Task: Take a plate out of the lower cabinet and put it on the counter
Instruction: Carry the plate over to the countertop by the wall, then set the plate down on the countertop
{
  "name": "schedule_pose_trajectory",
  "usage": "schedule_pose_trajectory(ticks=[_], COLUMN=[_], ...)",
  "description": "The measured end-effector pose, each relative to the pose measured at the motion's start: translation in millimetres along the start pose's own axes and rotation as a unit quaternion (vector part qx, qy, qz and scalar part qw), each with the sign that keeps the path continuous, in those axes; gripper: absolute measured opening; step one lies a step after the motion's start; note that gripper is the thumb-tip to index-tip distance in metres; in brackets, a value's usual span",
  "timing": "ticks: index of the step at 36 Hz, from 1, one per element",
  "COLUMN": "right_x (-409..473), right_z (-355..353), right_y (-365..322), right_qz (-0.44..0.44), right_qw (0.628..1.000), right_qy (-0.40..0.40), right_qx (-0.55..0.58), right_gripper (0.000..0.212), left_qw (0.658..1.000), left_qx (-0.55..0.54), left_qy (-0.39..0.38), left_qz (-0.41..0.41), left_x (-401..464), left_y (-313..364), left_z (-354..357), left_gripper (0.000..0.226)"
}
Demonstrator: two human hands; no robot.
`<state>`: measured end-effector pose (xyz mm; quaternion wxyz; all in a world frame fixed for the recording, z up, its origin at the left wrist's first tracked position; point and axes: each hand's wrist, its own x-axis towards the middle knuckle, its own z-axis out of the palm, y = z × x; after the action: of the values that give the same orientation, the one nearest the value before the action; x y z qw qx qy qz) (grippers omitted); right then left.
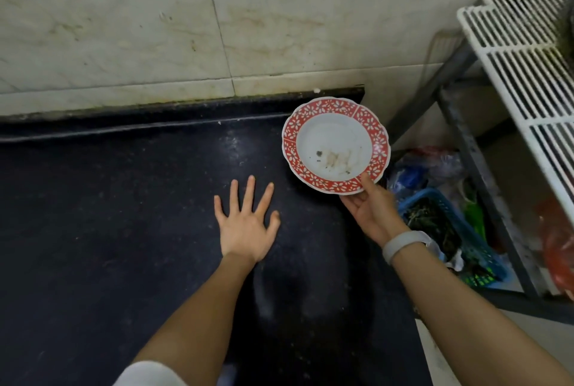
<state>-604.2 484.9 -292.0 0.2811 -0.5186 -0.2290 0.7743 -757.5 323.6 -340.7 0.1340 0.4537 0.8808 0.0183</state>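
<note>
A white plate (334, 143) with a red flower-patterned rim and some dirty specks in its middle hangs over the far right corner of the black counter (124, 199). My right hand (368, 210) holds it by the near rim, thumb on top and fingers underneath. Whether the plate touches the counter I cannot tell. My left hand (248, 224) lies flat on the counter with fingers spread, left of the plate and holding nothing. The lower cabinet is out of view.
A marble-tiled wall (155, 28) backs the counter. Right of the counter stands a metal rack (466, 152) with white wire shelves (521, 53). Below it are a blue basket (459, 230) of greens and plastic bags (559, 249).
</note>
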Motion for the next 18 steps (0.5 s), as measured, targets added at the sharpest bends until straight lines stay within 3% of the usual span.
schedule_pose_trajectory(ticks=[5,10,14,18], right_x=[-16.9,-50.2,-78.3,-114.7], right_z=[-2.4,-10.2,-13.2,1.9], right_y=[17.9,47.4,78.0,119.2], right_qz=[0.006,-0.04,-0.125,-0.169], right_qw=[0.999,0.984,0.941,0.868], right_qy=[-0.018,-0.01,-0.051,-0.144], right_qx=[-0.039,-0.171,-0.311,-0.445], right_gripper=[0.043,0.026,0.018,0.02], left_qw=[1.0,0.998,0.982,0.957], left_qx=[-0.004,-0.055,-0.171,-0.223], left_qy=[0.012,0.025,0.077,0.143], left_qz=[-0.006,0.004,-0.036,-0.119], left_x=[-0.9,-7.2,-51.5,-131.9], left_y=[0.1,-2.7,-16.2,-50.2], left_z=[1.1,-2.2,-13.1,-19.2], left_gripper=[0.059,0.053,0.041,0.052])
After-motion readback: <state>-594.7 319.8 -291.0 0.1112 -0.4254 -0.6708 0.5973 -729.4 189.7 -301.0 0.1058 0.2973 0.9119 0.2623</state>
